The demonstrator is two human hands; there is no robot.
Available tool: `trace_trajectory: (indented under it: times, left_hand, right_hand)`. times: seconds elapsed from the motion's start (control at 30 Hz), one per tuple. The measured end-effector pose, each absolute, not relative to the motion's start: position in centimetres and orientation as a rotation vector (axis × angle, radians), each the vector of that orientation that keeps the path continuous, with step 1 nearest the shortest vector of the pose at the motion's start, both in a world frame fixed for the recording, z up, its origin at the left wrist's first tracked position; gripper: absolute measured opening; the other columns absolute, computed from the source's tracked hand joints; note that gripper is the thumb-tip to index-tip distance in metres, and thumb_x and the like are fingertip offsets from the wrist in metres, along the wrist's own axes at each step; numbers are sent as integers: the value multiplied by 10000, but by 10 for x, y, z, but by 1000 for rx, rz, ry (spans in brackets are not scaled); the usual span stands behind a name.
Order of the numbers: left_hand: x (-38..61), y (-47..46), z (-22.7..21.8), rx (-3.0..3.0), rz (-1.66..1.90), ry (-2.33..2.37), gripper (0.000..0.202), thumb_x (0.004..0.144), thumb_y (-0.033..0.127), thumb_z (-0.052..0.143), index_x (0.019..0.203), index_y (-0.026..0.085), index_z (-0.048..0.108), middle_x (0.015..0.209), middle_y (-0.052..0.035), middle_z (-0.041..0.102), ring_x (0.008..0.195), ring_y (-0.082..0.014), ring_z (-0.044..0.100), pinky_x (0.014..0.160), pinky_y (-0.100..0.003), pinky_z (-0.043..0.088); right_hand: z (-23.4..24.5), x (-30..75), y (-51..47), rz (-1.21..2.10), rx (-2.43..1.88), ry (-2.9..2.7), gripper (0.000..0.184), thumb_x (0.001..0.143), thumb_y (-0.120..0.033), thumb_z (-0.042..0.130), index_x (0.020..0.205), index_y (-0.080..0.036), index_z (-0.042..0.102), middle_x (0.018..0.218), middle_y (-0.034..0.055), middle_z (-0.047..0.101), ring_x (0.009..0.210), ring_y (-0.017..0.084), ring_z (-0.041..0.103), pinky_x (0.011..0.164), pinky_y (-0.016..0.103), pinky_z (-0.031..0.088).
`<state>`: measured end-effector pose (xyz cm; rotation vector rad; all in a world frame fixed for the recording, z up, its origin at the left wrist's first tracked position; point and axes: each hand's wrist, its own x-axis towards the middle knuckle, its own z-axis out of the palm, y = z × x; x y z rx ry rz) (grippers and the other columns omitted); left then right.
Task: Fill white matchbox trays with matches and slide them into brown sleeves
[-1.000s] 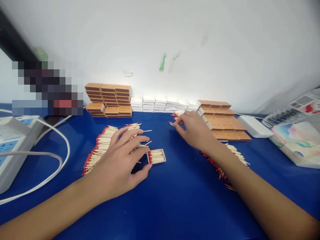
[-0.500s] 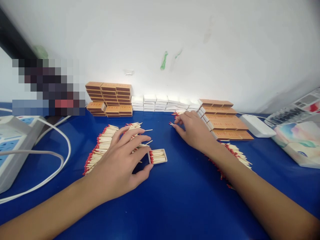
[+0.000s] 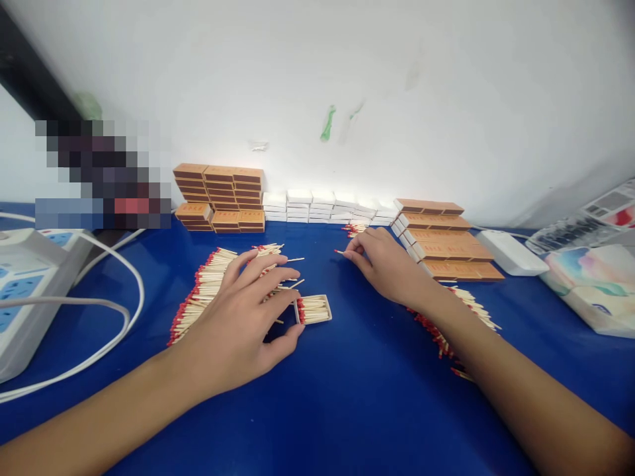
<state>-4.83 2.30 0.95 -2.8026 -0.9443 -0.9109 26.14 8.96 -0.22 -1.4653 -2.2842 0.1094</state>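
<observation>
Pinching a match (image 3: 339,251) between closed fingertips, the right hand (image 3: 384,264) holds it flatter than a second ago; the left hand (image 3: 243,307) stays spread, thumb and forefinger at the matchbox tray's (image 3: 330,308) left corners, whether gripping I can't tell.

The left hand (image 3: 243,311) is covering part of the left match pile (image 3: 211,281); the right forearm (image 3: 469,340) is hiding some of the right match pile (image 3: 469,300). The left edge is cutting off a power strip (image 3: 34,327); pixel blocks (image 3: 106,173) are masking something. Matchbox lettering (image 3: 444,236) is looking too small to read.
</observation>
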Motion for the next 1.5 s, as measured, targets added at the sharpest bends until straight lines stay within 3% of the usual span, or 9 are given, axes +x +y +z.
trace_trajectory:
  times: [0.2,0.53,0.73,1.03,1.2,1.5]
  left_hand:
    - [-49,22,9,-2810,-906,-940,160,1019,292,712,1142,208,769,1327,-99,780,1411,-341,635,1296,-628,381]
    - [-47,20,16,-2737,-1052,-915,177,1017,267,719,1187,223,744,1302,-77,801,1402,-318,660,1274,-577,431]
    - [-49,23,8,-2812,-903,-906,164,1029,298,708,1142,201,777,1316,-97,791,1408,-368,647,1280,-670,400]
    - [-51,21,6,-2873,-835,-923,246,1014,370,739,1192,205,784,1403,-126,750,1472,-385,593,1325,-714,336]
    - [-51,21,3,-2848,-822,-914,241,1028,381,729,1179,202,785,1412,-142,748,1466,-395,598,1317,-719,349]
    - [-52,21,4,-2849,-917,-916,190,1030,339,722,1162,209,767,1399,-124,755,1460,-374,599,1295,-699,376]
  right_hand:
    - [-6,265,91,110,-1516,-2305,196,1080,-286,542,913,-232,630,977,125,721,1000,321,634,912,472,488]
    - [1,260,79,15,-1401,-2260,124,1047,-272,613,949,-236,680,966,106,714,1002,322,630,919,489,501]
    - [6,254,71,23,-1371,-2320,114,1048,-276,633,977,-243,716,999,117,737,1030,333,634,931,497,509]
    - [-4,267,78,-3,-1475,-2319,153,1051,-293,655,909,-239,670,959,101,712,993,319,612,885,463,495]
    - [-7,271,82,-24,-1518,-2228,113,1014,-332,719,962,-241,674,962,86,720,991,316,633,860,452,499]
    - [-5,272,84,38,-1500,-2294,146,1054,-293,681,919,-239,684,950,87,704,979,303,624,862,436,500]
